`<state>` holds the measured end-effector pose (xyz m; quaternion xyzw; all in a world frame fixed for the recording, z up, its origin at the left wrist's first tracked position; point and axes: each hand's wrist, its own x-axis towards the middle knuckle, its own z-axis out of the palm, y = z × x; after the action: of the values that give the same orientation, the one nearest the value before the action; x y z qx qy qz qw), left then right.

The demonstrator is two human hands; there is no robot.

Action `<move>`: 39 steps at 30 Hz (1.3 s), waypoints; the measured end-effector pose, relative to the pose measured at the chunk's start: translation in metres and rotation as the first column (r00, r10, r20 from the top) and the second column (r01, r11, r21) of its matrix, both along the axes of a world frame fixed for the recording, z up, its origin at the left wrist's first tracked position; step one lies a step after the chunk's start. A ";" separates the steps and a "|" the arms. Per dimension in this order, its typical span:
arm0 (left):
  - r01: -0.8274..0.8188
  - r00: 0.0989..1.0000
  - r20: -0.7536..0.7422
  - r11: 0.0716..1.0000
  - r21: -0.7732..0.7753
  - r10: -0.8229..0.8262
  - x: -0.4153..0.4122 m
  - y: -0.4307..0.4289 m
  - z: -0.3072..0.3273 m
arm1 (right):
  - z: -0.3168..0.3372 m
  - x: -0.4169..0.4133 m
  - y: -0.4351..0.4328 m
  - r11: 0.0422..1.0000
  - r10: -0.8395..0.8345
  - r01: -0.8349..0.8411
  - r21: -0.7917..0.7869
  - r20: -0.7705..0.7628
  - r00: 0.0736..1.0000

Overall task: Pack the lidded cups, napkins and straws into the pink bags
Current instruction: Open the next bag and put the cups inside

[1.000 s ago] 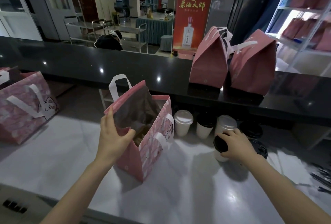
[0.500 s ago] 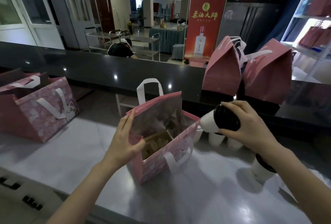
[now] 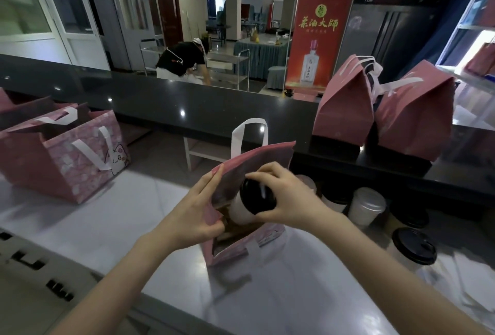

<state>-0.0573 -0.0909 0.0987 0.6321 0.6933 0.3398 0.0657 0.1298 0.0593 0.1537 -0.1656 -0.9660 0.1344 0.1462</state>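
An open pink bag (image 3: 263, 159) with white handles stands on the white counter in front of me. My left hand (image 3: 195, 208) pinches its near left edge and holds the mouth apart. A white cup with a black lid (image 3: 253, 200) hangs tilted in the bag's mouth, gripped around the lid by my right hand (image 3: 292, 200). A brown cardboard insert shows inside the bag under the cup. More lidded cups stand to the right: a black-lidded one (image 3: 412, 249) and a white-lidded one (image 3: 367, 204).
Another open pink bag (image 3: 61, 158) sits at the left of the white counter (image 3: 107, 222). Two folded-shut pink bags (image 3: 345, 104) stand on the raised black ledge (image 3: 187, 104) behind. White sheets (image 3: 471, 281) lie at the right edge. A person bends over beyond the ledge.
My right hand lifted the black-lidded cup from the row at the right and carried it left, down into the bag's mouth. My left hand kept hold of the bag edge.
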 end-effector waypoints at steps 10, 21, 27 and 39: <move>0.007 1.000 0.013 1.000 -0.008 -0.006 -0.006 -0.010 -0.002 | -0.061 -0.071 -0.003 0.995 -0.017 -0.009 0.098 0.257 0.966; -0.030 0.999 0.024 0.999 -0.015 0.030 -0.023 -0.019 -0.003 | -0.090 -0.091 -0.019 0.981 0.015 -0.072 0.183 0.293 0.956; -0.052 0.999 0.015 0.998 -0.028 0.052 -0.030 -0.022 -0.009 | -0.109 -0.094 -0.029 0.984 -0.017 -0.050 0.174 0.365 0.931; -0.053 0.996 0.065 0.998 -0.034 0.055 -0.043 -0.009 0.000 | -0.096 -0.094 0.007 0.987 -0.077 0.048 0.156 0.184 0.980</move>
<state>-0.0999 -0.1004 0.0987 0.6004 0.7129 0.3511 0.0894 0.0360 0.0661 0.0575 -0.1963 -0.9772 0.0400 0.0702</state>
